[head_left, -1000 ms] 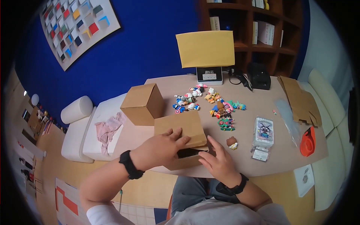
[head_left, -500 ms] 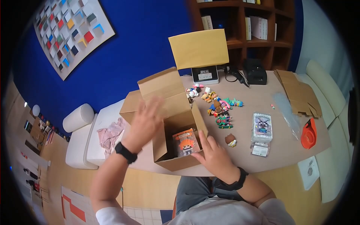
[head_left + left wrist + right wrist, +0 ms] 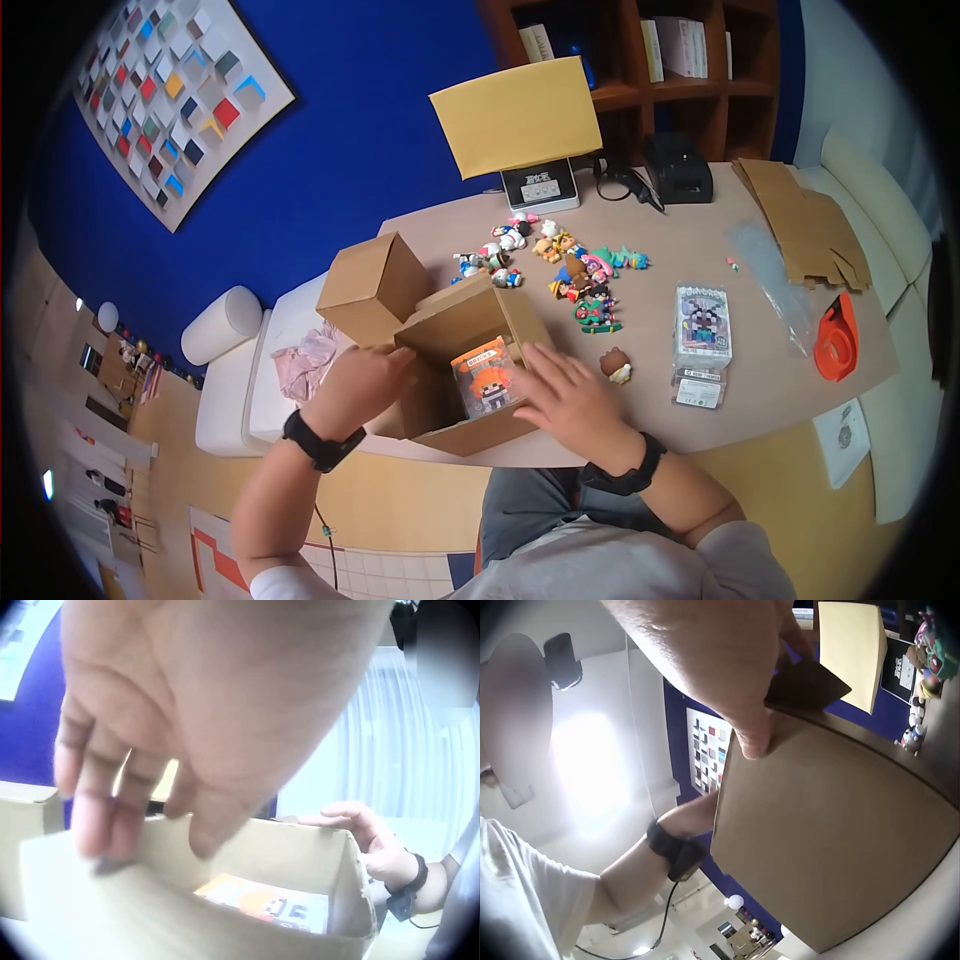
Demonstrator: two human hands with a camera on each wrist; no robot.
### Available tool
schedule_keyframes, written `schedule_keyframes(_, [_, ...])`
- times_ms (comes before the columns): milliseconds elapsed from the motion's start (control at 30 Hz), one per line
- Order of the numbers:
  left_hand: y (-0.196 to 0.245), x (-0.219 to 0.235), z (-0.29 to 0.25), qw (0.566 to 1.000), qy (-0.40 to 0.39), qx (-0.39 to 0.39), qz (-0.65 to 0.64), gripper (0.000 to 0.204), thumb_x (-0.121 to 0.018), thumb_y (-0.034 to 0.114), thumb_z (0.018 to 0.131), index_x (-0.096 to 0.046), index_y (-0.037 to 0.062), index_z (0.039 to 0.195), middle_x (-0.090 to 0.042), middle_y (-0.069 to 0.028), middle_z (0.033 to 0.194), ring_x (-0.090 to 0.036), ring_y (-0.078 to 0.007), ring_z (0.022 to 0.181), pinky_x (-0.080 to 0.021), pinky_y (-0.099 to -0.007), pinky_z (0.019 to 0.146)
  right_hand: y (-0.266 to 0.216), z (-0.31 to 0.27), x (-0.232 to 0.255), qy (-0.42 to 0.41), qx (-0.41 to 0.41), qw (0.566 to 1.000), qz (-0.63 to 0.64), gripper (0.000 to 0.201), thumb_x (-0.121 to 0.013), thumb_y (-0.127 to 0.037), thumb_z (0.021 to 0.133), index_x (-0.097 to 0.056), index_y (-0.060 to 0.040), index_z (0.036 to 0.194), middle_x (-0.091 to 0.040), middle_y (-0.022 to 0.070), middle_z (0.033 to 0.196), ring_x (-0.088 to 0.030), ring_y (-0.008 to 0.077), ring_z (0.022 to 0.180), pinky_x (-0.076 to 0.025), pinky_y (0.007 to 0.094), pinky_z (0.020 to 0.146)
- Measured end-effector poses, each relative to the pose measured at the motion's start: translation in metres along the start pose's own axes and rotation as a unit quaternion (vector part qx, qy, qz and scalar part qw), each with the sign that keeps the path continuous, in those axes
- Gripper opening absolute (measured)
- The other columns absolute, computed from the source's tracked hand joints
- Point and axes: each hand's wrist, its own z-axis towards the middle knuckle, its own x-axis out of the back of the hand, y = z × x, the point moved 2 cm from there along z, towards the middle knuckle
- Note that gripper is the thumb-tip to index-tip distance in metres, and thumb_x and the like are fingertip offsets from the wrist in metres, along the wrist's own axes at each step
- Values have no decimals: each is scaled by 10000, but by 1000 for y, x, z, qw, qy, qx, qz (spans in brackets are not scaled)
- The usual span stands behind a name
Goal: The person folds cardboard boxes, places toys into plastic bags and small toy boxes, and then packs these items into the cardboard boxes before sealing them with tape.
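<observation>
An uncovered cardboard box (image 3: 475, 432) stands at the table's near edge, with an orange-printed packet (image 3: 487, 380) lying inside it. My left hand (image 3: 362, 385) is at the box's left side, its fingers bent over the left edge; in the left wrist view the fingers (image 3: 101, 817) hang down at the rim. On the opposite side my right hand (image 3: 575, 400) lies along the right side with fingers extended. The right wrist view shows its thumb (image 3: 754, 739) against the box wall (image 3: 832, 825).
A second cardboard box (image 3: 372, 285) stands behind left. Small figures (image 3: 590, 280) lie mid-table, a brown-headed figure (image 3: 616, 366) near the right hand. Farther right are a boxed toy (image 3: 702, 325), an orange tape dispenser (image 3: 836, 340) and flattened cardboard (image 3: 805, 225).
The box's top flaps have swung from closed to open, showing the packet inside. My left hand has come down from above the raised flap to the left side. My right fingers have straightened.
</observation>
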Motion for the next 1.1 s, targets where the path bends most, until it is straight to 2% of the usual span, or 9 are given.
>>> schedule_keyframes(100, [31, 6, 24, 991, 99, -19, -85, 288, -569, 309, 823, -569, 24, 867, -587, -154, 784, -579, -330, 748, -469, -409, 669, -8, -2, -10, -52, -39, 996, 63, 348, -680, -267, 742, -584, -63, 1007, -441, 145, 1273, -524, 266, 1044, -480, 345, 804])
schedule_keyframes(233, [19, -31, 42, 968, -246, 39, -46, 466, -444, 447, 890, -596, 18, 990, -615, -207, 938, -596, -346, 852, -465, -425, 731, -22, -8, -2, -42, -34, 982, 179, 196, -661, -200, 760, -588, -48, 859, -474, 133, 1205, -580, 228, 912, -504, 329, 709])
schedule_keyframes(367, [-30, -118, 42, 942, -302, 81, -123, 548, -437, 502, 895, -569, -11, 1034, -642, -165, 966, -633, -288, 834, -491, -375, 726, -46, -16, -10, -17, 42, 984, 171, 129, -610, -172, 769, -566, -76, 843, -502, 104, 1123, -593, 195, 851, -512, 280, 612])
schedule_keyframes(433, [0, -95, 43, 809, -369, 262, -375, 446, -488, 436, 896, -566, 19, 1034, -646, -117, 954, -632, -236, 818, -499, -350, 738, -49, -16, -18, -19, 32, 979, 199, 114, -600, -161, 757, -551, -84, 826, -509, 83, 1059, -591, 187, 817, -510, 271, 601])
schedule_keyframes(500, [40, -54, 39, 532, -361, 455, -616, 270, -551, 306, 895, -556, 76, 1036, -636, -46, 942, -618, -154, 804, -502, -315, 770, -49, -14, -21, 8, 43, 978, 205, 99, -568, -145, 751, -521, -82, 810, -484, 59, 932, -575, 160, 758, -509, 257, 561])
schedule_keyframes(600, [26, -84, 32, 412, -386, 419, -711, 249, -528, 283, 908, -547, 81, 1053, -636, -42, 958, -620, -157, 820, -502, -328, 790, -45, -14, -17, 12, 41, 980, 195, 89, -544, -134, 749, -490, -82, 797, -459, 45, 834, -555, 148, 708, -502, 244, 546])
schedule_keyframes(733, [20, -99, 37, 476, -391, 342, -710, 306, -510, 268, 915, -501, 79, 1155, -598, -46, 1078, -593, -175, 937, -477, -350, 850, -44, -11, -15, 24, 27, 978, 205, 93, -566, -141, 751, -510, -89, 804, -453, 36, 851, -549, 155, 743, -498, 248, 574])
schedule_keyframes(933, [34, -78, 38, 454, -362, 335, -742, 393, -550, 245, 888, -446, 69, 1224, -564, -45, 1139, -574, -171, 981, -472, -349, 864, -44, -13, -20, 47, 23, 975, 215, 87, -560, -144, 755, -508, -80, 783, -459, 43, 848, -551, 163, 750, -499, 257, 575])
schedule_keyframes(1100, [21, -71, 32, 606, -244, 286, -702, 444, -626, 175, 829, -440, 60, 1216, -564, -70, 1123, -573, -156, 975, -486, -329, 838, -45, -15, -24, 50, 20, 976, 212, 93, -583, -141, 752, -533, -77, 799, -448, 44, 859, -540, 157, 730, -497, 250, 563])
